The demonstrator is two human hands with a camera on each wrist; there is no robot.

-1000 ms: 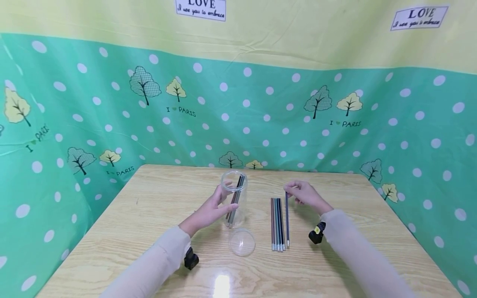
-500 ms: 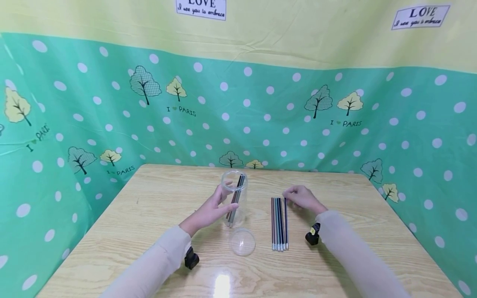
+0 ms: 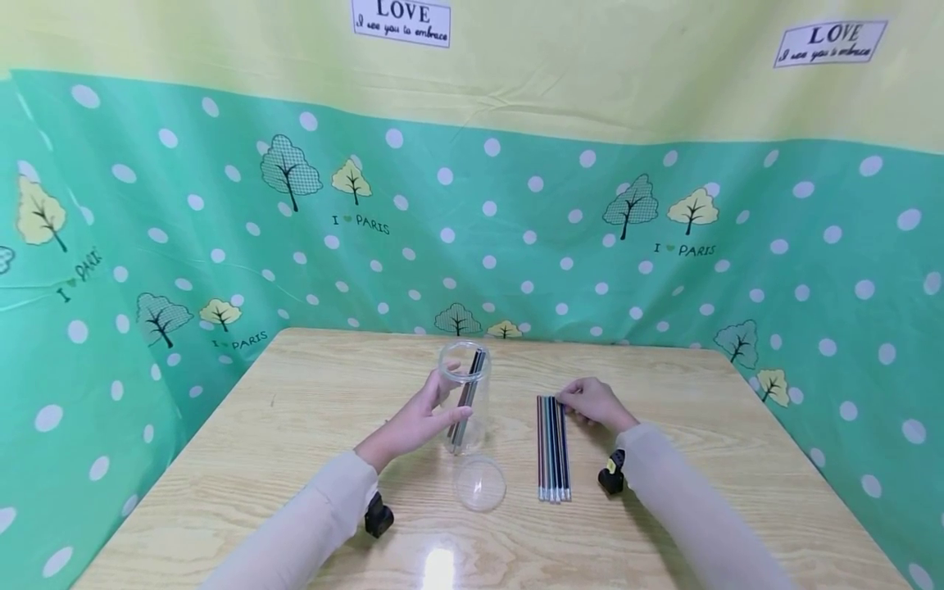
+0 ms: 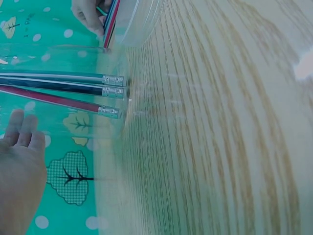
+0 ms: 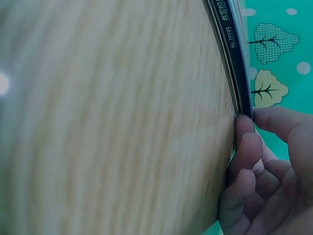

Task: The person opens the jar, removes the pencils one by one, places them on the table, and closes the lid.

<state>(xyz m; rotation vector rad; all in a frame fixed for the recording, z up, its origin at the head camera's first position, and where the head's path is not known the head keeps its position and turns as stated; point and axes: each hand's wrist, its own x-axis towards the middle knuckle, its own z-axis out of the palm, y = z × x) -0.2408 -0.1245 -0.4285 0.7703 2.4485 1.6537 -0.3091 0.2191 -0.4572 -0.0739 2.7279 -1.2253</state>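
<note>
My left hand (image 3: pixel 416 422) is round a clear plastic jar (image 3: pixel 478 422), thumb across the near side and fingers behind it. The jar stands upright; several pencils (image 4: pixel 63 88) lean inside with their metal-banded ends at the bottom. On the right, a row of dark, red and green pencils (image 3: pixel 549 451) lies side by side on the table. At the row's far end my right hand (image 3: pixel 596 403) pinches the tip of the rightmost dark pencil (image 5: pixel 239 73) between thumb and index finger, while the other fingers curl beside it.
A round clear lid (image 3: pixel 479 483) lies on the wooden table (image 3: pixel 317 492) in front of the jar. Behind the table hangs a green and yellow patterned cloth (image 3: pixel 413 188). A small black camera sits at each wrist.
My right hand has moved left and slightly nearer, bringing the separate dark pencil up against the row. The left hand and the jar stay in place.
</note>
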